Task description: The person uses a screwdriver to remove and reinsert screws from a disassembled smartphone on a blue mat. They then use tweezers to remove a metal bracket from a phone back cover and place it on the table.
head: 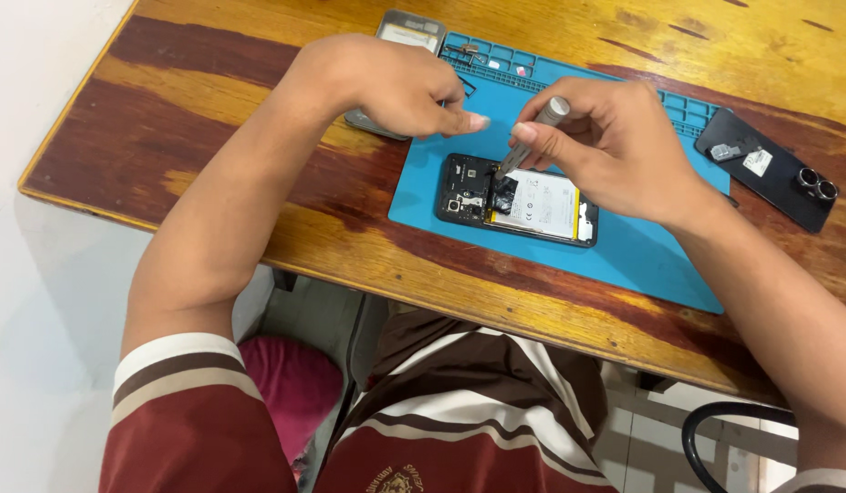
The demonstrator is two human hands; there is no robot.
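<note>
An opened black phone [519, 202] with its white battery showing lies on a blue repair mat [642, 251]. My right hand [610, 146] grips a small grey screwdriver [532, 135], its tip down on the phone's upper part near the camera end. My left hand [396, 84] hovers just left of the screwdriver with fingers curled, thumb pointing toward it; I cannot tell whether it pinches something small.
A black phone back cover [770, 169] with camera rings lies at the right on the wooden table [204, 100]. A grey phone part [409, 32] sits behind my left hand. The mat's far edge has small compartments [496, 59]. The table's near edge runs diagonally.
</note>
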